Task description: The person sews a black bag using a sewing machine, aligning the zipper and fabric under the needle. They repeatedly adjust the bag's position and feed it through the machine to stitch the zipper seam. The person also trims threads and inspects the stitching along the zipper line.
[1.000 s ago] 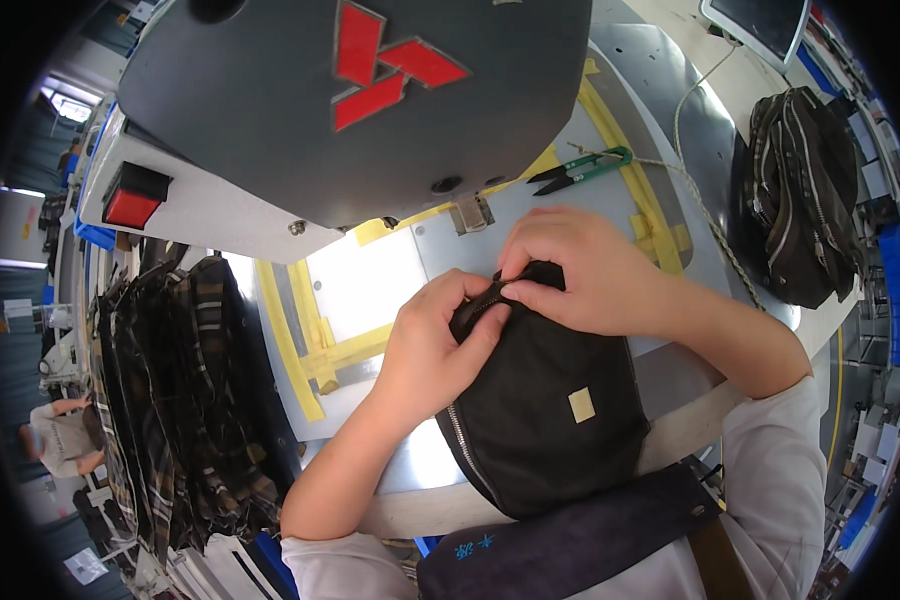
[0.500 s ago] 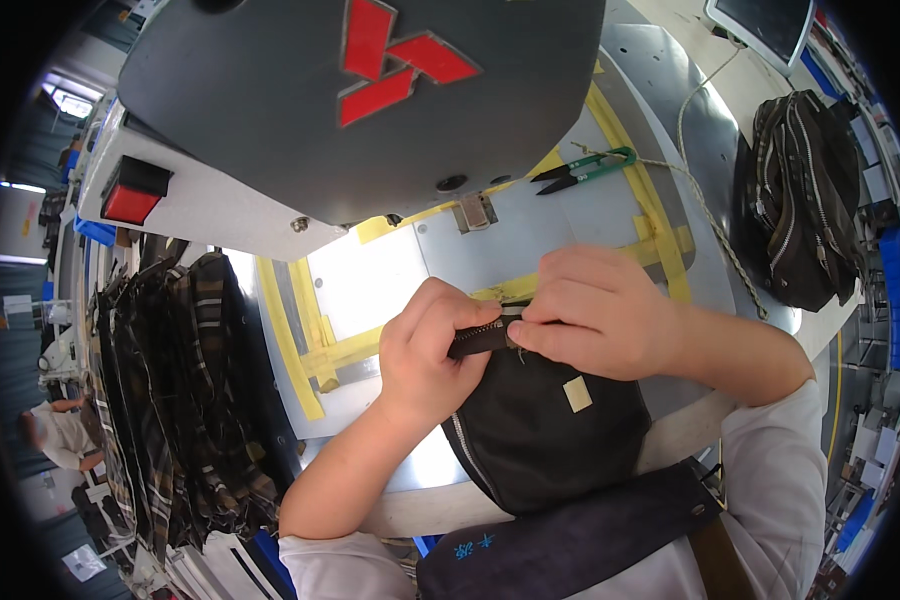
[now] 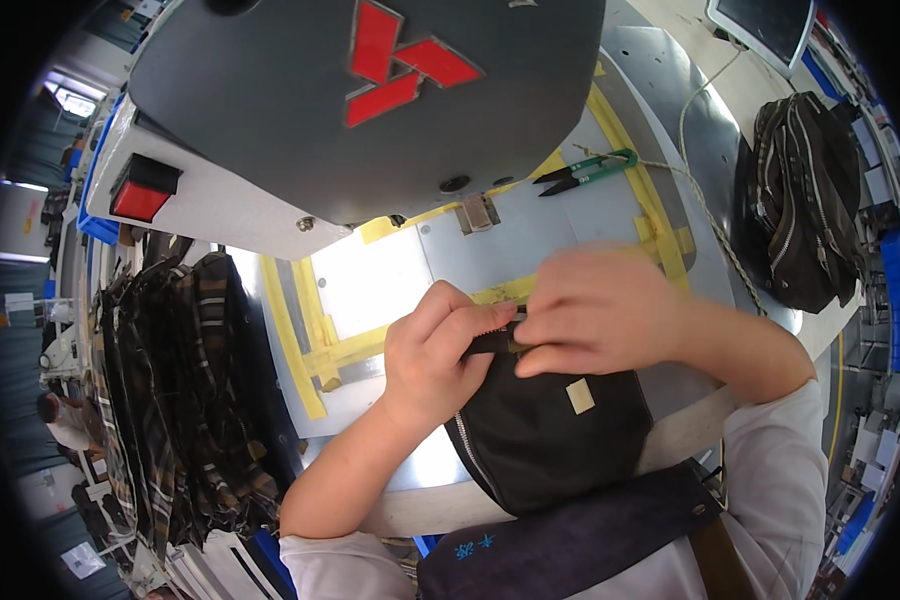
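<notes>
A black fabric bag (image 3: 545,450) with a silver zipper down its left side and a cream patch on it lies at the front of the sewing machine table. My left hand (image 3: 440,355) pinches the zipped top edge of this bag, thumb and fingers closed round it. Beside it, my right hand (image 3: 595,310) is blurred by motion, fingers curled at the same zipper end, which they partly hide. Above them is the grey machine head (image 3: 270,120) with a red emblem. Green-handled thread snips (image 3: 598,172) lie behind my right hand, by a thin cord.
Dark plaid fabric pieces (image 3: 180,390) are heaped at the left. More black zipped bags (image 3: 805,200) sit at the right, below a screen (image 3: 758,28). A red switch (image 3: 140,200) is on the machine. A person (image 3: 65,420) shows at the far left edge.
Both hands and the bag's top edge have moved down toward me since a second ago. My right hand has shifted rightward and now moves fast enough to blur.
</notes>
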Motion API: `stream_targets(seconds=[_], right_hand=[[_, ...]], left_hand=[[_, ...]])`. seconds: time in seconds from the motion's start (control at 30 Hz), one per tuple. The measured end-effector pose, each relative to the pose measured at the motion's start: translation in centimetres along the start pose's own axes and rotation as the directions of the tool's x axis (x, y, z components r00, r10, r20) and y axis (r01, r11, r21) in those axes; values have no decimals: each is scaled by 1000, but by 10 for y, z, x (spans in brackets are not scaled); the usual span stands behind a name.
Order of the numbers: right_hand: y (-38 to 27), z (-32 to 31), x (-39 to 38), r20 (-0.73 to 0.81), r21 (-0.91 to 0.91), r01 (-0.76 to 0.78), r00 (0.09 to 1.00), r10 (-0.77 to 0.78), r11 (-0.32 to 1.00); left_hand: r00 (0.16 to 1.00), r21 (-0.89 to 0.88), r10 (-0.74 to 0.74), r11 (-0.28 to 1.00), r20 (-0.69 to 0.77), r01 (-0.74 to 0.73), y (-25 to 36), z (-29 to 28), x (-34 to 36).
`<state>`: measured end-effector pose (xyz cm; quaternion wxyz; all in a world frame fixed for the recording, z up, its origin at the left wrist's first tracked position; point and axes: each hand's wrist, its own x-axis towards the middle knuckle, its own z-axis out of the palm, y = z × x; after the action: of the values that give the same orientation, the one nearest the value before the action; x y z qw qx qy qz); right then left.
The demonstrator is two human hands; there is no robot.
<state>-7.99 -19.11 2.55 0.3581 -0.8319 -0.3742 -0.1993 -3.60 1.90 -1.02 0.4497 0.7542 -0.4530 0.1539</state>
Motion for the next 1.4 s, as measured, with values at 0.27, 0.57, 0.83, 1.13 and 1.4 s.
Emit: stream_targets(seconds=[0.27,0.57,0.83,1.13,1.4], right_hand=[[69,-29,-27,32,-365,-314,937,349,877],[33,-35,-19,-85,-168,-341,940,331,925],[-4,10,-6,-48,-265,107,991,-124,958],[-4,19,-13,-97,-415,302,923,-372,858],[-3,21,-13,-111,-434,305,916,-387,848]], left_hand=[[1000,17,-13,1000,-16,13,1,-3,5],[1000,36,-9,999,-16,10,-3,1,4],[999,66,-15,998,-40,18,2,1,3],[998,62,31,998,-58,-27,7,-1,2],[994,54,78,996,-72,-75,5,0,0]])
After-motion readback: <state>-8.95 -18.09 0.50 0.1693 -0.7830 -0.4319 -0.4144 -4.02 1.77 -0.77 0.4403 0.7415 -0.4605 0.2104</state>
